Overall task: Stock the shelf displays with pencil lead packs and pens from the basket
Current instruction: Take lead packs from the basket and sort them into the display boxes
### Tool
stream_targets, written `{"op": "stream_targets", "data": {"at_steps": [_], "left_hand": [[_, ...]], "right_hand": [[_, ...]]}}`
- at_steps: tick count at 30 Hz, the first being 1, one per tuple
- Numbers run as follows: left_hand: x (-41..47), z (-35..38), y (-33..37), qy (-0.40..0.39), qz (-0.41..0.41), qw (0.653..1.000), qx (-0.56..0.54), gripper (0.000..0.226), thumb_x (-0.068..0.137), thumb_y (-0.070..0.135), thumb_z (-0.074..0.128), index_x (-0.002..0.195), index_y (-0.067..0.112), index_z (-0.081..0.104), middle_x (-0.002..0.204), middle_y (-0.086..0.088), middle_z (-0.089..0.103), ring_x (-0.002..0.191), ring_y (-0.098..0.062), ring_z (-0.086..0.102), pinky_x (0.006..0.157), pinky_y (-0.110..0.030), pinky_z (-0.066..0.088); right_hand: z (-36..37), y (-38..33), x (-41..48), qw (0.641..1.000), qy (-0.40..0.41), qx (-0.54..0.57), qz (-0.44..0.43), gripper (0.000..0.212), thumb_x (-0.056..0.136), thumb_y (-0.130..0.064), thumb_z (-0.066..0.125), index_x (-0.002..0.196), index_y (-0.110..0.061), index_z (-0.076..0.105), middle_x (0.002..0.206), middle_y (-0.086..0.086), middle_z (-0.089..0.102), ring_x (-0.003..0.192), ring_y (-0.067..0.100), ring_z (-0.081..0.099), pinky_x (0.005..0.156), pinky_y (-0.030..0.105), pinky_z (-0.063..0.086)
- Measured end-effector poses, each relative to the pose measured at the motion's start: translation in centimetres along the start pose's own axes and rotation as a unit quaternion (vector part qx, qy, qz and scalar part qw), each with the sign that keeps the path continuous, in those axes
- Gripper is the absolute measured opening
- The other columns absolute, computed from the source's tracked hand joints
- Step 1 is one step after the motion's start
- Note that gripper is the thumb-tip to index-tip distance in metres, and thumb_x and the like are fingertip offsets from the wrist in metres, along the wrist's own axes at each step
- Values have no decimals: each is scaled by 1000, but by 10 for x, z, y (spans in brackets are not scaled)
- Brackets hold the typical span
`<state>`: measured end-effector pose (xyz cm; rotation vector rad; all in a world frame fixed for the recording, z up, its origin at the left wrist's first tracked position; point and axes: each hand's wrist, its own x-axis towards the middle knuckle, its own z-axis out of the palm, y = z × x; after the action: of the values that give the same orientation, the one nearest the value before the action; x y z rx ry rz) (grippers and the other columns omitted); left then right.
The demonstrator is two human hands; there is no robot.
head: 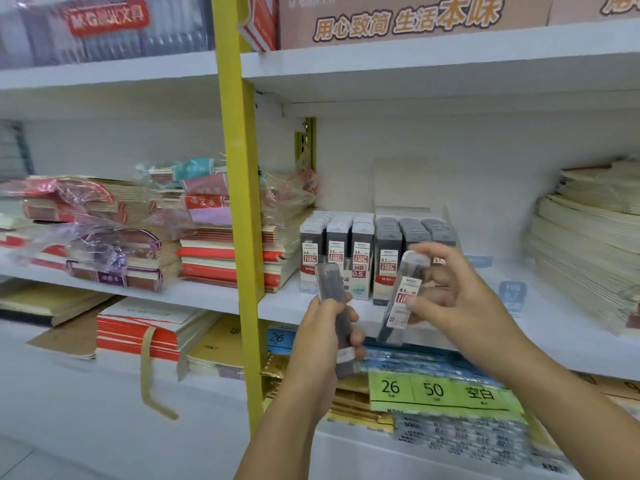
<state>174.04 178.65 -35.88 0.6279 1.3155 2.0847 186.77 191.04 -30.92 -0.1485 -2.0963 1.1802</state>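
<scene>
Left hand (322, 329), right hand (460, 301) hold lead packs (398, 303); notebooks (225, 261) flank display (388, 233).

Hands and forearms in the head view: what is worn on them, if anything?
Nothing. The left hand and right hand show no gloves, rings or watch; the left forearm and right forearm are uncovered to the frame edge, no sleeves.

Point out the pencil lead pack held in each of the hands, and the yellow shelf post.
Left-hand lead pack (332, 284): head view, on its clear top end.
Right-hand lead pack (398, 308): head view, on its white label.
Yellow shelf post (242, 202): head view, on its front face at mid-height.
</scene>
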Motion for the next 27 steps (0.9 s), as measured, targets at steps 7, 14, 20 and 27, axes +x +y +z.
{"op": "stream_targets", "data": {"at_steps": [7, 14, 20, 27], "left_hand": [[8, -50, 12, 43, 79, 995, 43, 12, 103, 22, 53, 105, 14, 60, 78, -6, 74, 69, -16, 72, 62, -26, 56], [16, -71, 16, 58, 99, 993, 40, 10, 98, 26, 61, 106, 21, 67, 92, -8, 77, 72, -14, 75, 56, -18, 54], [19, -77, 16, 47, 102, 992, 53, 15, 97, 28, 64, 112, 25, 65, 92, 2, 78, 74, -14, 76, 56, -19, 54], [7, -71, 15, -23, 98, 991, 91, 20, 96, 28, 65, 116, 30, 61, 95, 0, 79, 73, -13, 73, 58, -20, 54]], "right_hand": [[24, -36, 86, 966, 79, -185, -163, 34, 88, -16, 69, 96, -42, 49, 94, -12, 65, 83, 5, 65, 74, 19, 56], [46, -25, 129, 912, -1, -387, -134, 24, 87, -26, 67, 105, -35, 54, 93, -11, 65, 82, 5, 59, 70, 28, 50], [56, -11, 135, 804, 13, -560, -199, 30, 86, -38, 67, 114, -27, 68, 103, -5, 49, 105, 16, 37, 83, 28, 27], [72, -10, 76, 936, 32, -324, -133, 30, 96, -31, 56, 125, -33, 61, 100, -14, 61, 88, -3, 52, 77, 10, 37]]}}
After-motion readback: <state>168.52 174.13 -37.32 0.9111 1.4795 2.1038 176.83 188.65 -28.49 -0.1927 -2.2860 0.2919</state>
